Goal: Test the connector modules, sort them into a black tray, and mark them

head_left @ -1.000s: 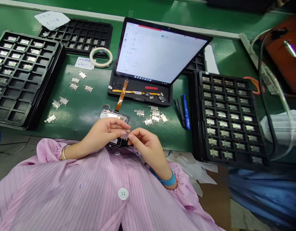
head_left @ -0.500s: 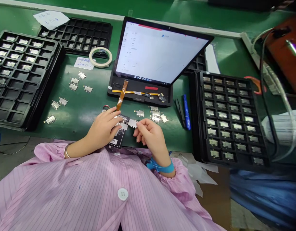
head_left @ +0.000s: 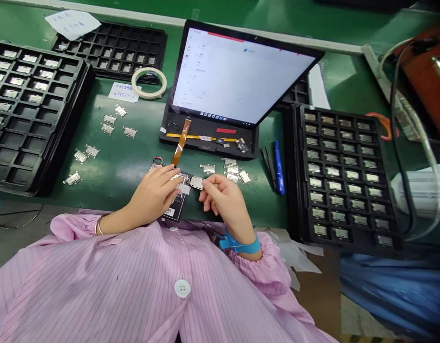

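Note:
My left hand point(head_left: 154, 193) lies over a flat black board with white print point(head_left: 175, 214), fingers stretched across its upper part and covering much of it. Close to the left thumb, a pale strip point(head_left: 185, 189) crosses the board. Between thumb and forefinger, my right hand point(head_left: 223, 197) pinches a small silver module point(head_left: 196, 183) by its right end. The module's left end meets the board's right edge; whether it is plugged in there I cannot tell. An orange flat ribbon cable point(head_left: 182, 143) runs from the laptop-like device point(head_left: 209, 147) down to the board's top.
Several loose modules point(head_left: 231, 169) lie beyond my right hand, others point(head_left: 108, 127) at left. Trays of modules stand left point(head_left: 25, 114) and right point(head_left: 343, 176). Tweezers point(head_left: 268, 166) and a blue pen point(head_left: 278, 166) lie beside the right tray. A tape roll point(head_left: 135, 83) sits behind.
The view has shifted slightly. Both hands keep nearly the same pose, and the silver module stays pinched at the board's edge.

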Available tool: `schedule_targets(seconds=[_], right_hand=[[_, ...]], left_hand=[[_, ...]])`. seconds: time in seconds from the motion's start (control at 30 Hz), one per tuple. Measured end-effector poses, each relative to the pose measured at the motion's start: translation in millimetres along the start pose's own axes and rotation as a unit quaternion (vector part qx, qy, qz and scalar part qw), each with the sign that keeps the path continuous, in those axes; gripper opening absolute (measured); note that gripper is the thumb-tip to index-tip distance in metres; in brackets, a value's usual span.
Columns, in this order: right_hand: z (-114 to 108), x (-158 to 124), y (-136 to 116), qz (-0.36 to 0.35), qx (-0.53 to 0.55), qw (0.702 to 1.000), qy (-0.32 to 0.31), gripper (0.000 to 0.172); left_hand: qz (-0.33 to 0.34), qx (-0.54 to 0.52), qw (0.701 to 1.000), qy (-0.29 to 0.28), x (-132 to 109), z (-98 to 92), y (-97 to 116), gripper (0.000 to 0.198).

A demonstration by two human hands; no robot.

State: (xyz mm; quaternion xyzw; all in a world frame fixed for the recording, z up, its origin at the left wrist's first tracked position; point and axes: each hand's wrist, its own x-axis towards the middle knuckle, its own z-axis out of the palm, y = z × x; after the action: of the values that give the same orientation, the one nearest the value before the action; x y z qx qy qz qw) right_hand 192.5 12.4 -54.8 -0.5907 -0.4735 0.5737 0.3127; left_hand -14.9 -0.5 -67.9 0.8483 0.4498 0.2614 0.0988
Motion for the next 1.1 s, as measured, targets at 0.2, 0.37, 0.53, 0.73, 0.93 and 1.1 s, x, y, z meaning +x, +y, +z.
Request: schedule_targets(seconds=[0.2, 0.37, 0.53, 0.73, 0.93, 1.1], right_hand=[[0, 2, 2, 0.002, -0.021, 1.000, -0.004, 0.023], [0, 3, 3, 0.004, -0.027, 1.000, -0.010, 0.024], [-1, 2, 1, 0.004, -0.005, 1.000, -0.014, 0.024], [0, 1, 0, 0.001, 0.000, 1.000, -0.017, 0.026], [-1, -2, 3, -0.015, 0.026, 0.999, -0.012, 0.029], [-3, -4, 7, -0.021, 0.039, 0.999, -0.026, 0.028]], left_hand=[[0.001, 0.008, 1.000, -0.003, 0, 0.3, 0, 0.025], [0.007, 0.012, 1.000, 0.001, 1, 0.6, 0, 0.025], [0.018, 0.034, 0.999, -0.008, 1, 1.2, 1, 0.026], [0.078, 0.089, 0.992, -0.041, 2, -0.1, 5, 0.038], [0.024, 0.038, 0.999, -0.021, 21, 2.5, 20, 0.032], [0.007, 0.046, 0.996, -0.071, 33, 10.1, 26, 0.028]])
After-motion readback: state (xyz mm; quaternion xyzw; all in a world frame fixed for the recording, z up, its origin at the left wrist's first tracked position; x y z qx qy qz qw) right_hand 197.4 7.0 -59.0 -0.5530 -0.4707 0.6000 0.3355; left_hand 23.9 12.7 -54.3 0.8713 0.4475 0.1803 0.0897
